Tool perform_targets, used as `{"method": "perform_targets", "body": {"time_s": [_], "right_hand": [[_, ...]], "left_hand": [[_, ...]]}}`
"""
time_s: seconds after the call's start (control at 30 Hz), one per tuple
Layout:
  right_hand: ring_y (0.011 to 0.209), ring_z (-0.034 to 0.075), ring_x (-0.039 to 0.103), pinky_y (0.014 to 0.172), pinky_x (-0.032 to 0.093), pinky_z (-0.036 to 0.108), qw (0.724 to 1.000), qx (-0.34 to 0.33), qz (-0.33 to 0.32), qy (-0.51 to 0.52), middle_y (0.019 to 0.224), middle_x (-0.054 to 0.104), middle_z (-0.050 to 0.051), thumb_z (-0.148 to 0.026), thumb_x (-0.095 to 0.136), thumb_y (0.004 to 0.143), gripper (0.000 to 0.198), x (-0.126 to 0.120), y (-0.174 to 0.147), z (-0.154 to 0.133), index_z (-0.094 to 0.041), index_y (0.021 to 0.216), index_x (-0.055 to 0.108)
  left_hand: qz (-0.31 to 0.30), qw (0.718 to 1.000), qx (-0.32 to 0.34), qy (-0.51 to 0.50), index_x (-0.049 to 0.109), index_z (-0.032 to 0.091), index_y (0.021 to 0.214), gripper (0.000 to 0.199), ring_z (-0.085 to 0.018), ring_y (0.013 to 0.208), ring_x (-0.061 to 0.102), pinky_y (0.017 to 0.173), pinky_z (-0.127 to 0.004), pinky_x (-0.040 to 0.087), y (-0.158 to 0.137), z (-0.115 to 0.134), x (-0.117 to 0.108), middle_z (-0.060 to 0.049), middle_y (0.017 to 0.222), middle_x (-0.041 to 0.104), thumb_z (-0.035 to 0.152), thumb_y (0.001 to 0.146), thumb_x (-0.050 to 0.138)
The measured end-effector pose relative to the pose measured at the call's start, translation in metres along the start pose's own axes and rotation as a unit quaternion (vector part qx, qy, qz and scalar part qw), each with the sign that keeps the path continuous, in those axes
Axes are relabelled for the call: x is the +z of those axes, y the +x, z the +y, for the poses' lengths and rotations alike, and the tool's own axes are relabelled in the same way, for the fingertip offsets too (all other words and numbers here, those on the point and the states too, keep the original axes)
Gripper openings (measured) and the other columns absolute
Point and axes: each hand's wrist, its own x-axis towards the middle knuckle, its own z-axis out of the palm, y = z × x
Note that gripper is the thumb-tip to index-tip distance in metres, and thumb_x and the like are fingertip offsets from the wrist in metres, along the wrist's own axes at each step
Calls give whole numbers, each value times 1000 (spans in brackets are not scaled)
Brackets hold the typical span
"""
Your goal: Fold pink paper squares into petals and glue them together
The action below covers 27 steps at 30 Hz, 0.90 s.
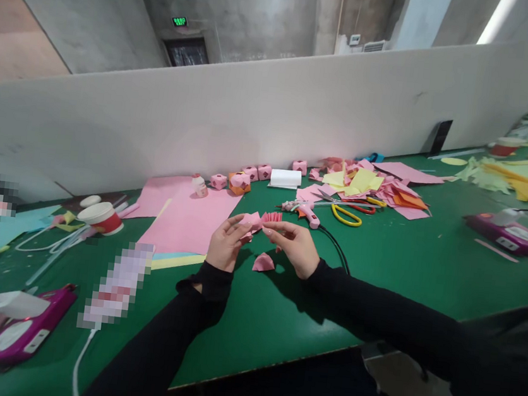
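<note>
Between the fingers of my left hand (226, 244) is a small piece of pink paper (250, 220). My right hand (295, 245) pinches a pleated strip of pink paper (272, 217) against it, and the two pieces meet at my fingertips. Below my hands a folded pink paper piece (263, 262) lies on the green table (240, 322). Just beyond my right hand rests a pink glue gun (308, 214) with a black cord. Fingers partly cover where the papers join.
Pink sheets (195, 215) lie to the left, with a small bottle (199, 185) on them. Scissors (346, 216) and a heap of paper scraps (365, 183) are at the back right. A paper cup (102, 218) and a purple power strip (23, 329) stand left.
</note>
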Motion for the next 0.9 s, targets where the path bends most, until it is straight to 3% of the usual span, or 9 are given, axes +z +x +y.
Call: {"method": "perform_targets", "body": {"time_s": [0.27,0.53,0.77,0.9], "right_hand": [[62,10,54,50,43,22,1000,10,-13,5,99,69,8,-39,71,66,47,3,-1,5,-16,108,69],[63,9,53,52,42,20,992,90,-12,88,86,70,6,-35,78,59,51,3,-1,3,-14,105,70],[60,7,49,47,37,18,976,153,-11,155,86,68,3,-32,81,55,40,1,3,2,-19,93,74],[54,5,44,44,33,19,970,166,-1,176,73,65,1,-35,81,54,37,0,5,6,-17,86,74]], "left_hand": [[0,1000,-6,16,61,14,96,45,-11,69,64,65,-21,48,-2,-1,1,-3,76,68,21,56,80],[-3,1000,-22,16,61,14,97,45,-9,65,62,62,-19,49,-1,-2,0,-1,74,67,22,57,80],[-12,999,-30,23,60,15,100,46,-9,67,62,59,-19,49,-2,-3,1,-2,77,67,22,59,80],[-29,999,-36,25,61,16,102,48,-10,69,62,56,-17,47,-3,-3,1,-2,78,66,23,58,80]]}}
